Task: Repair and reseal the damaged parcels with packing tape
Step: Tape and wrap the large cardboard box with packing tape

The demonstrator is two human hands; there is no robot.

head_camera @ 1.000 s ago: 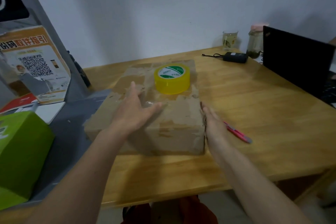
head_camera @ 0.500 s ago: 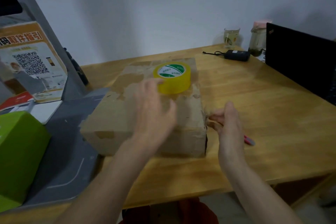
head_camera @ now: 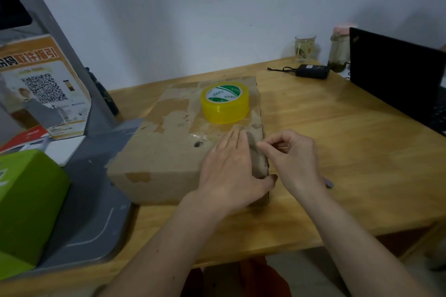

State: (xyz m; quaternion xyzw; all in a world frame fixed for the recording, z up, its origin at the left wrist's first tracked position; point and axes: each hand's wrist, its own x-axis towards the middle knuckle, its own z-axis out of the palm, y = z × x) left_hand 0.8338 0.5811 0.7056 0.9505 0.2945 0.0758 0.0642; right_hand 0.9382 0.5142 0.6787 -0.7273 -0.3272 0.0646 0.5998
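Note:
A worn brown cardboard parcel [head_camera: 166,147] with torn paper patches and a small hole lies on the wooden table [head_camera: 337,152]. A yellow roll of packing tape [head_camera: 225,102] sits on its far right top. My left hand [head_camera: 231,171] lies flat on the parcel's near right corner, fingers straight, thumb over the right edge. My right hand [head_camera: 293,155] hovers at the parcel's right edge with its fingers curled and thumb and forefinger pinched together at the edge; whether tape is between them cannot be told.
A pink pen [head_camera: 328,183] lies partly hidden behind my right wrist. A black laptop [head_camera: 395,79], a charger [head_camera: 312,71], a glass [head_camera: 304,48] and a jar [head_camera: 339,53] stand at the back right. A green box [head_camera: 26,202] and a QR-code sign [head_camera: 45,89] sit on the left.
My left hand slid from the middle of the parcel's top to its near right corner. My right hand rose from the table beside the box and curled its fingers at the edge.

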